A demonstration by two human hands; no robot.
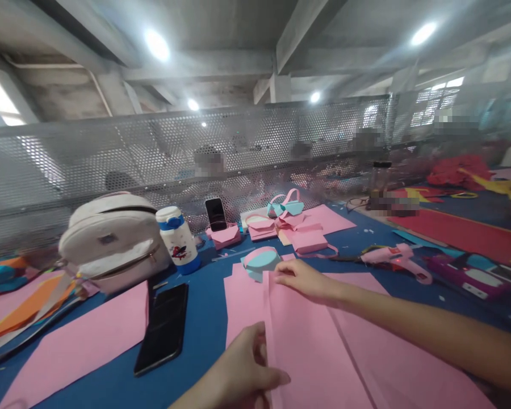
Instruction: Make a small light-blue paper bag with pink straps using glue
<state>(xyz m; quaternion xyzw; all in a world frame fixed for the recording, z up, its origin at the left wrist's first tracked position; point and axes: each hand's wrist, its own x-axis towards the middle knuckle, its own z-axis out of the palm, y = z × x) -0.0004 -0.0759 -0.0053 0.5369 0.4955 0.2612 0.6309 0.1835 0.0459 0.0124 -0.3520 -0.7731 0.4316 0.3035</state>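
A pink sheet (310,346) of paper or thin foam lies in front of me, with a narrow strip folded along its left edge. My left hand (244,369) grips that edge near the bottom, thumb on top. At the far corner my right hand (300,278) pinches the same folded edge. More pink sheets (242,307) lie beneath it and to its right. Just beyond my right hand rests a small pink and light-blue bag-like piece (262,261). Further back are several folded pink pieces with strap-like loops (309,241).
On the left are a pale backpack (114,238), a white and blue bottle (179,241), a black phone (164,329) and a pink sheet (85,341). A pink glue gun (394,258) lies to the right. Behind stands a perforated metal screen (247,147) with people beyond.
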